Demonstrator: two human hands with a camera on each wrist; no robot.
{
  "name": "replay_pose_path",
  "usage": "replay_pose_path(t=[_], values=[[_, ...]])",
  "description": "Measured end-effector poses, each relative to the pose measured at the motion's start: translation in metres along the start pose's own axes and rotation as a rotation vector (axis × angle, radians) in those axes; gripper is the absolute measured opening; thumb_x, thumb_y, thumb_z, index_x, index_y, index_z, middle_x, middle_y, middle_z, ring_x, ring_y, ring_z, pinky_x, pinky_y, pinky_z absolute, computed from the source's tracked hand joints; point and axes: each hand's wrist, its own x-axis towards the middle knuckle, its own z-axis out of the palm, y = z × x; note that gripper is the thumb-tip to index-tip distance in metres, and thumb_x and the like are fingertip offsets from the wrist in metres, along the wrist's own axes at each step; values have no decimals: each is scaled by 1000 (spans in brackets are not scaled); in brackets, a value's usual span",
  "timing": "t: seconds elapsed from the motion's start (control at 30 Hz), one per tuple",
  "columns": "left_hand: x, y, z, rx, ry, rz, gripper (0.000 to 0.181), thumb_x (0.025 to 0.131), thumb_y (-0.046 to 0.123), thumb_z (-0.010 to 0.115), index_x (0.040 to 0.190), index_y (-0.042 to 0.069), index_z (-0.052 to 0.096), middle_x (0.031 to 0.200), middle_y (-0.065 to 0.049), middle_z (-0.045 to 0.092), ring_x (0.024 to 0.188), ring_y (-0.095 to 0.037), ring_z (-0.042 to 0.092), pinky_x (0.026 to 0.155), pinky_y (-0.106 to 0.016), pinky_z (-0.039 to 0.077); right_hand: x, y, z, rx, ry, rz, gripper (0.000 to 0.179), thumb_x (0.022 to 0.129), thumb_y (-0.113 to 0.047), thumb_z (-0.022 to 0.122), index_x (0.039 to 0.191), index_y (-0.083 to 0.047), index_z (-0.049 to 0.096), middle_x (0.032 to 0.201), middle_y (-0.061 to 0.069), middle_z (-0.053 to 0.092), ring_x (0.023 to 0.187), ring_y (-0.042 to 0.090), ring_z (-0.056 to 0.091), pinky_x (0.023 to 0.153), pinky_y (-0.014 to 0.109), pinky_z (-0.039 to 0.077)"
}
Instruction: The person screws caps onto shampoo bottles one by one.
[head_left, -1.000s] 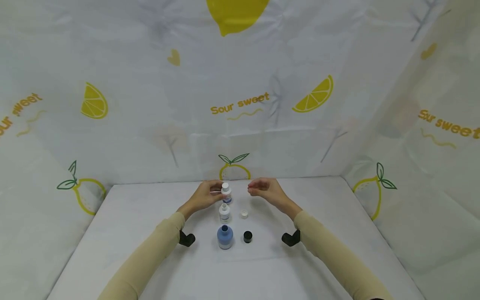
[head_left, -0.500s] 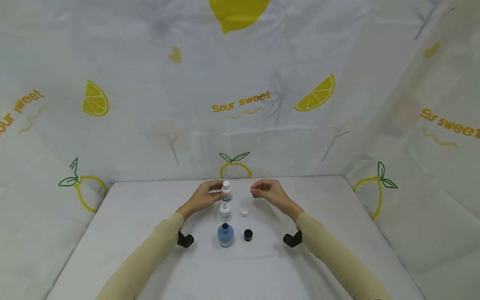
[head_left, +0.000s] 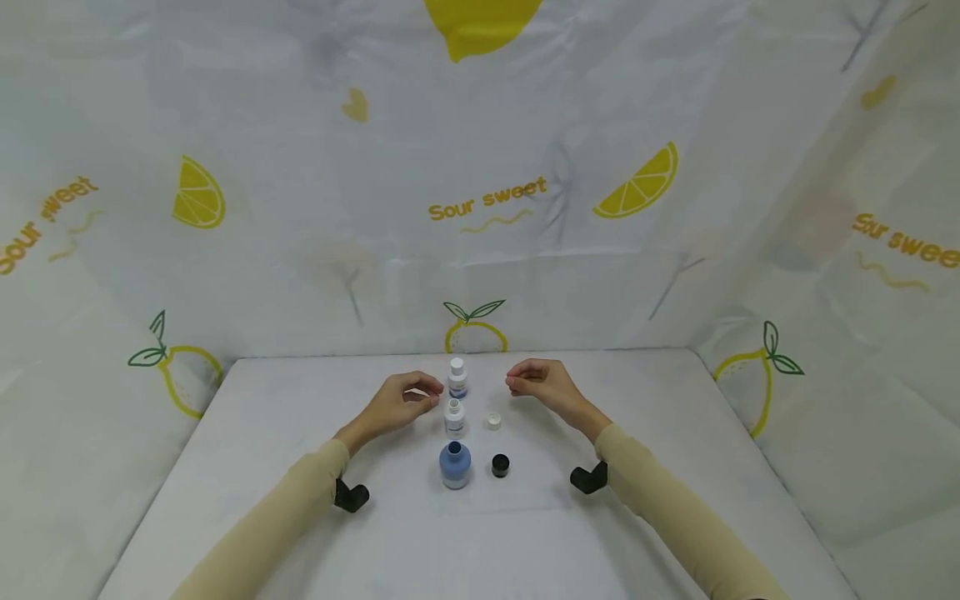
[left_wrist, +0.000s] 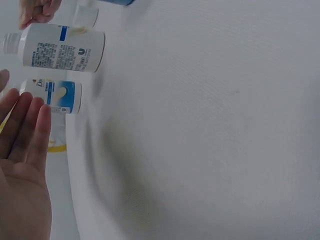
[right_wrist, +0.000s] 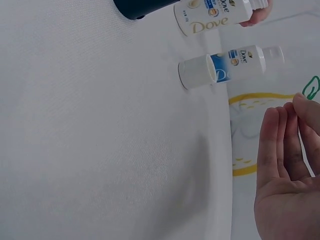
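A small white bottle with a white cap and blue label (head_left: 457, 380) stands upright at the back. My left hand (head_left: 401, 400) is just left of it, fingers loosely bent, holding nothing. In front stands an uncapped white Dove bottle (head_left: 454, 420), its white cap (head_left: 493, 421) lying to the right. Nearest me is a blue bottle (head_left: 455, 467) with its dark mouth open, and a black cap (head_left: 500, 465) beside it. My right hand (head_left: 549, 387) hovers right of the back bottle; in the right wrist view its thumb meets the fingertips with nothing visible between them.
All bottles and caps rest on a white-covered table (head_left: 247, 417). A white curtain (head_left: 300, 208) with lemon prints rises behind it and along both sides. A black wrist mount (head_left: 351, 496) juts from the left sleeve, another black mount (head_left: 589, 477) from the right.
My left hand has let go of the capped white bottle and drawn away to the left. The bottle stays standing. My right hand has hardly moved.
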Motion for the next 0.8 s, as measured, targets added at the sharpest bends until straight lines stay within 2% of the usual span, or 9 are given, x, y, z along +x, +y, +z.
replay_pose_path(t=[0.13,0.23,0.43,0.57,0.7,0.8], values=[[-5,1,4,-37,-98,31,30,103,9,72,131,-1,71,131,-20,74,124,-35,73,106,-34,63,0,0,-2,4,3,3,26,103,-14,76,121,5,73,121,29,76,105,25,79,94,29,66],[-6,0,8,-64,-128,66,35,101,7,75,133,-4,69,133,-25,73,125,-37,73,107,-35,63,-1,1,-3,6,5,-2,26,103,-12,76,121,5,72,120,28,76,107,26,78,93,26,66],[-5,-1,16,-45,-127,56,42,93,10,86,130,-3,71,129,-22,75,122,-33,74,104,-29,63,-2,7,-6,14,5,13,26,102,-11,76,121,6,71,122,31,75,105,24,78,93,28,66],[-5,-2,20,-24,-114,43,42,91,10,89,127,-1,72,127,-19,76,120,-33,74,102,-28,64,-4,11,-7,34,0,30,27,102,-11,76,122,7,71,122,31,75,102,19,78,93,27,66],[-4,-1,23,-16,-116,25,42,90,12,89,127,1,72,128,-16,76,122,-32,74,102,-26,63,-7,13,-6,31,8,46,26,102,-11,77,121,6,71,118,25,78,96,11,76,94,30,66],[-3,1,25,-2,-124,28,42,91,14,89,128,2,72,129,-15,76,123,-32,74,102,-25,63,-8,14,-4,12,14,66,25,101,-11,78,120,4,72,111,16,80,93,9,76,93,31,66]])
